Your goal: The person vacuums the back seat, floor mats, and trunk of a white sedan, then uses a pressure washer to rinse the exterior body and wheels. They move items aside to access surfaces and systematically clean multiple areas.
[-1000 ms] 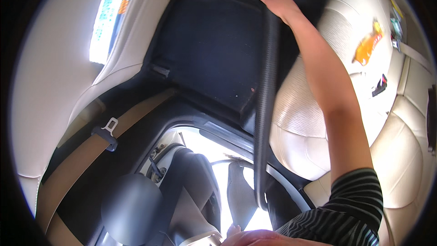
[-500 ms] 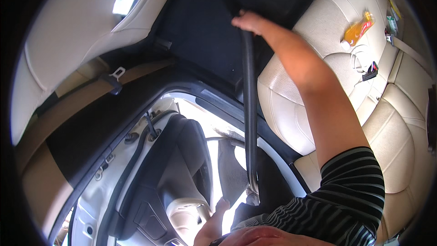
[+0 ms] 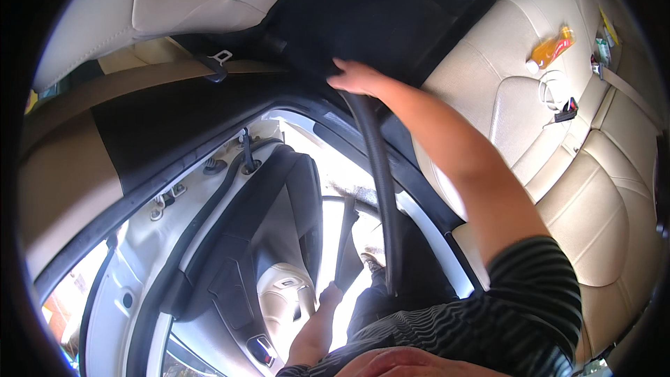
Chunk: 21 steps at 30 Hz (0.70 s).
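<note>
As I look down through the head camera, a cream rear seat (image 3: 544, 139) takes up the right side of the frame. An open car door (image 3: 230, 251), dark on its inner panel with a pale grip, fills the lower left. Another cream seat (image 3: 174, 0) reaches across the upper left, and between the two seats lies a black floor (image 3: 377, 7) at top centre. The person's striped shirt (image 3: 530, 286) runs along the lower right.

I find the black ribbed hose (image 3: 380, 167) near the centre, bending from just above the middle of the frame down over the door sill to lower centre. A brown seat belt (image 3: 139, 80) crosses the left side.

The right hand (image 3: 356, 78), just above centre, is curled round the hose's upper end, one fingertip poking out to the upper left. What the hose ends in is lost to me against the dark floor. The left hand (image 3: 331, 295) hangs at lower centre against bright glare, beside the foot of a narrow dark grey strip (image 3: 347, 244); I can't tell whether its fingers pinch that strip or merely sit near it.

On the rear seat, at the right, lies an orange bottle (image 3: 555, 49) with a white cap, then a coiled white cable (image 3: 544, 92) and a black buckle (image 3: 567, 110) touching or just beside it.
</note>
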Available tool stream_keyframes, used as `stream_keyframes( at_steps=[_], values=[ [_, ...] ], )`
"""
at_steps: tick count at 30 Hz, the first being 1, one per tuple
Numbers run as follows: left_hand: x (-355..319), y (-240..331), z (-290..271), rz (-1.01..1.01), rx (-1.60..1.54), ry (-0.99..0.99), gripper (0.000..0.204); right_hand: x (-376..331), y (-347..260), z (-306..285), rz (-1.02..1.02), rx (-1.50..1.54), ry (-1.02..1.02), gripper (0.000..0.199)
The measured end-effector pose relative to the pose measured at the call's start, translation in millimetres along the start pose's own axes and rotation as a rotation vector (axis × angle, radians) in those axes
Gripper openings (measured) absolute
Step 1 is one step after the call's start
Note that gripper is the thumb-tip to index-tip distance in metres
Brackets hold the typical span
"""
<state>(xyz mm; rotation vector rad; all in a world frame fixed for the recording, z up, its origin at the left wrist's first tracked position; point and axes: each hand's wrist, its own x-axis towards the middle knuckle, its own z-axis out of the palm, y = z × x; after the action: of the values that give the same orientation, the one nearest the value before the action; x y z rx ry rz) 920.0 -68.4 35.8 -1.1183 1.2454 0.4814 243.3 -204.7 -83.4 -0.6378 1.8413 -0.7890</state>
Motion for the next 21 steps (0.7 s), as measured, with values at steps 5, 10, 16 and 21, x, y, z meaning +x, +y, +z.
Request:
stream_keyframes(
  at_steps=[5, 10, 16, 21],
  values=[
    [11, -11, 5, -0.03, 0.112, 0.022, 0.042, -4, -8, 34, 0.174, -0.089, -0.119, 0.091],
    [6, -14, 1, 0.049, 0.022, -0.035, 0.049, -129, 25, 59, 0.635, 0.009, -0.151, 0.078],
    [10, -13, 0, 0.032, 0.005, -0.043, 0.046, -69, 14, 17, 0.307, 0.276, 0.386, 0.083],
    [18, -14, 3, 0.018, -0.021, -0.007, 0.053, 37, 49, -36, 0.753, 0.895, 0.926, 0.08]
  ],
)
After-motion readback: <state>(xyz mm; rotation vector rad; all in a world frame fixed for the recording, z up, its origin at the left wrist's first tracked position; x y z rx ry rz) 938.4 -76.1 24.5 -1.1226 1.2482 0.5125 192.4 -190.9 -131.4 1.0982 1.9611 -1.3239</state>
